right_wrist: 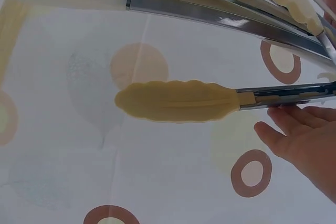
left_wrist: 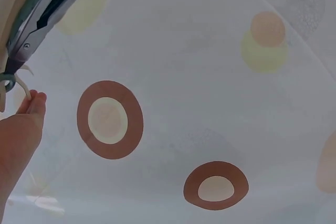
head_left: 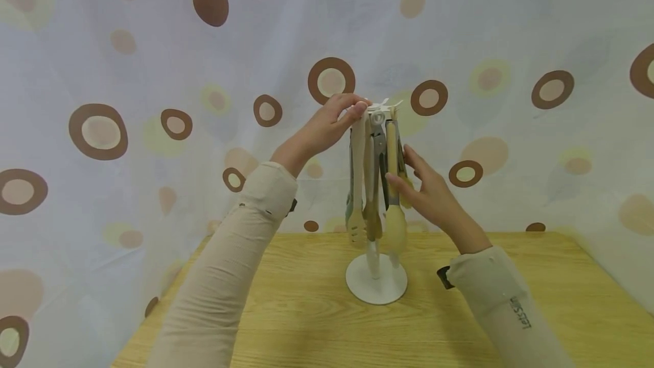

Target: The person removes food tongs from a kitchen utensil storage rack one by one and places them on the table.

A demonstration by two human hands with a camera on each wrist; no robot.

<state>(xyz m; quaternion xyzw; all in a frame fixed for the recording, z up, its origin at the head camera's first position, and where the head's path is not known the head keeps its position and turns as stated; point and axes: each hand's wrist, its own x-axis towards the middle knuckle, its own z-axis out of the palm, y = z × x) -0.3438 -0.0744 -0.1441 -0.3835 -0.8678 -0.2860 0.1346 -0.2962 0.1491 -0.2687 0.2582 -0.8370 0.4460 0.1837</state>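
Observation:
A white utensil stand (head_left: 376,294) with a round base stands upright on the table, with several kitchen utensils hanging from its hooked top. My left hand (head_left: 334,118) holds the rim of that top from the left, thumb in front; in the left wrist view its fingertips meet a curved hook (left_wrist: 23,86). On the right side, my right hand (head_left: 431,195) is at a pair of tongs (right_wrist: 178,100) with yellow scalloped tips and metal arms. Its loosely extended fingers (right_wrist: 294,119) touch the metal arm from beside. A beige slotted utensil (head_left: 357,229) hangs at the left.
The wood-grain table (head_left: 296,311) extends on both sides of the base. Behind it hangs a pale curtain (head_left: 276,33) with brown and yellow round patterns. Closely packed metal-armed tongs (left_wrist: 31,40) hang near the left hand.

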